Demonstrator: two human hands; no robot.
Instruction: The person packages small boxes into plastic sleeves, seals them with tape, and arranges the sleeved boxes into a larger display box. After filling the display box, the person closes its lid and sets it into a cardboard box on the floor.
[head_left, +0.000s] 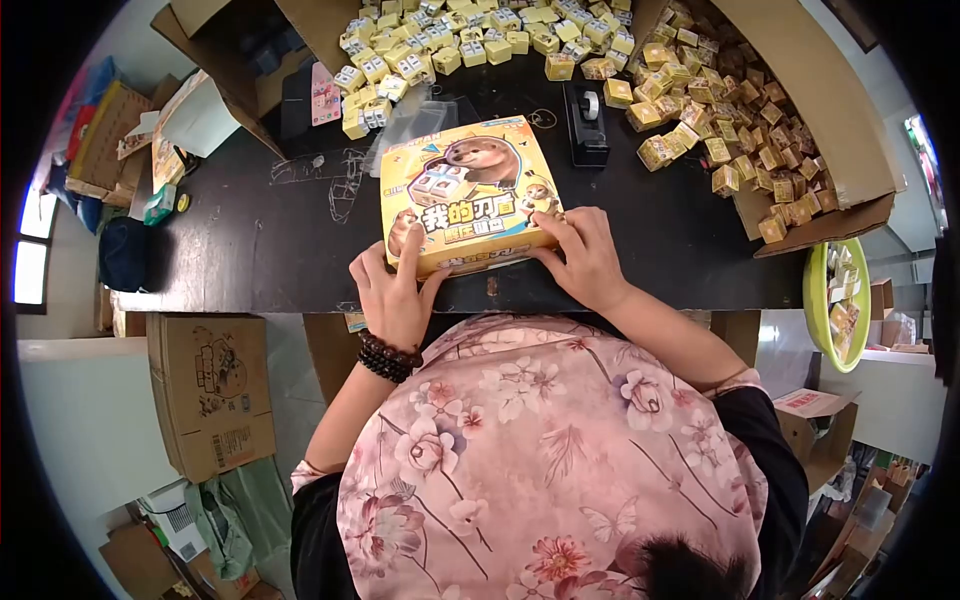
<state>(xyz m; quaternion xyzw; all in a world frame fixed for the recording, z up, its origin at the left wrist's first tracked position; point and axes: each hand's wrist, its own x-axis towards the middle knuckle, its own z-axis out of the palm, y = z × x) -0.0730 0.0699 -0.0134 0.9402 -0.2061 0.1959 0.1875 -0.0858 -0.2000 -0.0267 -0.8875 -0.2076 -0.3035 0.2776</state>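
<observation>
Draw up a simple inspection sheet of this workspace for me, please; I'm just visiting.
Surface: black tabletop, dark and marked here and there.
Job's things: yellow printed box, upright at the table's near side.
Clutter: small yellow pieces heaped at the far side; small boxes in an open carton at right; tape dispenser and clear plastic near the printed box.
Grippers: bare hands. Left hand touches the box's near left part, right hand its near right; whether they grip or only press is unclear.
Cables: nothing seen.
Surroundings: green basin at right, printed carton at lower left.
</observation>
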